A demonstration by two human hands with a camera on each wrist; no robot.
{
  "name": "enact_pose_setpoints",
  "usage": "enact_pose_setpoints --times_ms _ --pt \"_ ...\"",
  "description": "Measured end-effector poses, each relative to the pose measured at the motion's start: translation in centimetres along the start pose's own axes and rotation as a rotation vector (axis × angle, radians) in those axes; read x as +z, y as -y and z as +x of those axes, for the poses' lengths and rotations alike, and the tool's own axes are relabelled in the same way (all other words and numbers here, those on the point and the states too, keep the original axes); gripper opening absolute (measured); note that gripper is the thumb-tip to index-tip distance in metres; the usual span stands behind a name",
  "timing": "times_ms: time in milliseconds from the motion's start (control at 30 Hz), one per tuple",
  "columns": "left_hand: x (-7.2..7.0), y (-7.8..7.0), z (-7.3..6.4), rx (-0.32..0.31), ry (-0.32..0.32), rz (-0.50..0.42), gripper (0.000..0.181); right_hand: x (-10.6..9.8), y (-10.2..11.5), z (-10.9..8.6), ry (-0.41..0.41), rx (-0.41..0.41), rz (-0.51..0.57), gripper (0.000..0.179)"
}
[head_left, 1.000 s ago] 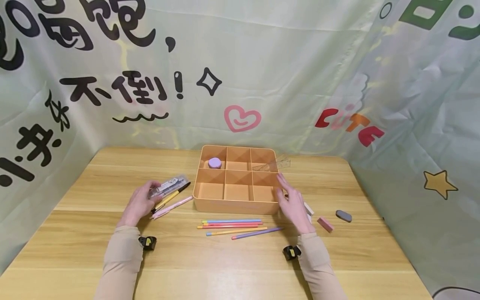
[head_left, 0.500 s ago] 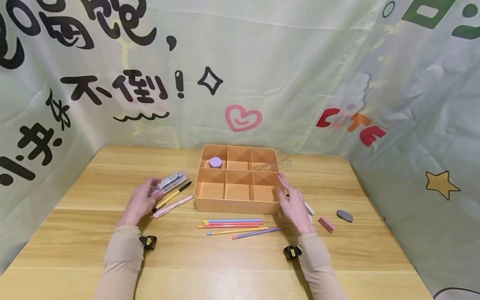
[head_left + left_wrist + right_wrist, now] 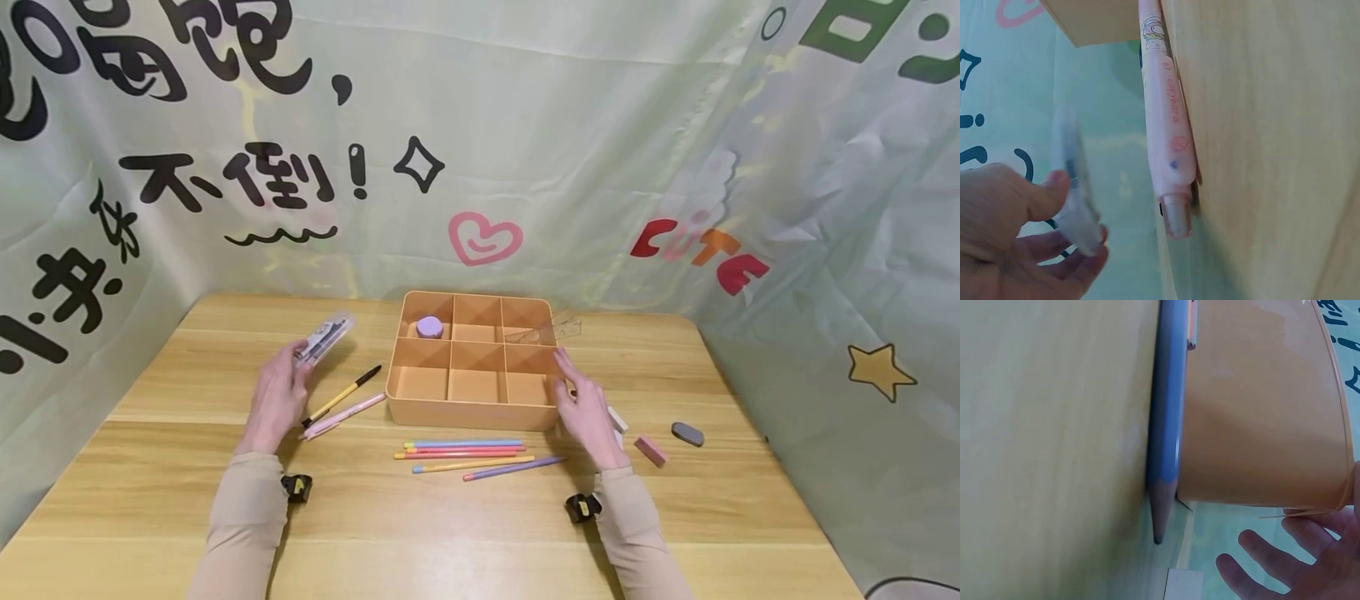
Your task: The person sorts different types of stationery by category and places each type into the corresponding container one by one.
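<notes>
My left hand (image 3: 276, 398) pinches a clear plastic case (image 3: 326, 338) with a label between thumb and fingers, tilted up over the left of the table. In the left wrist view the case (image 3: 1075, 187) is blurred. Just right of that hand lie a yellow-and-black pen (image 3: 342, 395) and a pink pen (image 3: 347, 415). My right hand (image 3: 587, 410) rests against the right side of an orange six-compartment box (image 3: 472, 412), its fingers spread in the right wrist view. A round purple object (image 3: 429, 327) sits in the box's back left compartment.
A clear ruler (image 3: 566, 326) sticks out over the back right of the box. Several coloured pencils (image 3: 465, 455) lie in front of it. Right of my right hand are a white block (image 3: 618, 418), a pink block (image 3: 650, 450) and a grey eraser-like oval (image 3: 687, 433). Printed cloth walls surround the table.
My left hand has lifted the clear case from beside the pens and moved it up and left, turning it steeper. The right hand stays against the box.
</notes>
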State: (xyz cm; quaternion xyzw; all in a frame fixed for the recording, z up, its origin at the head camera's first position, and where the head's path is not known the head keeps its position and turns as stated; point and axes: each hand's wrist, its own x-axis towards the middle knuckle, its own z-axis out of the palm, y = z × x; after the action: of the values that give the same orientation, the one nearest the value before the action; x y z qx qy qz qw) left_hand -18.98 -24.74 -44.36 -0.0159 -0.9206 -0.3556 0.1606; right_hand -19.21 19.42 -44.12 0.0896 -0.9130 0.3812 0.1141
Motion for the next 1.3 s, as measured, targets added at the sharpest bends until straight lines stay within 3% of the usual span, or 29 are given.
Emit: enact_pose_setpoints --times_ms 167,633,867,1300 --pt "-0.1 -0.5 0.1 -0.029 -0.061 -0.011 0.043 0.0 0.0 0.0 -0.003 0.005 0.002 0.047" --pt "-0.6 -1.6 0.3 0.015 -0.064 -0.020 0.046 0.1 0.1 0.0 -0.003 0.027 0.002 0.048" --pt "-0.6 -2.8 0.4 0.030 -0.070 -0.066 0.046 -0.1 0.0 0.0 0.029 0.063 0.015 0.050" --pt "-0.5 -6.3 1.9 0.129 -0.035 -0.076 0.044 -0.1 0.2 0.0 0.012 0.048 0.008 0.049"
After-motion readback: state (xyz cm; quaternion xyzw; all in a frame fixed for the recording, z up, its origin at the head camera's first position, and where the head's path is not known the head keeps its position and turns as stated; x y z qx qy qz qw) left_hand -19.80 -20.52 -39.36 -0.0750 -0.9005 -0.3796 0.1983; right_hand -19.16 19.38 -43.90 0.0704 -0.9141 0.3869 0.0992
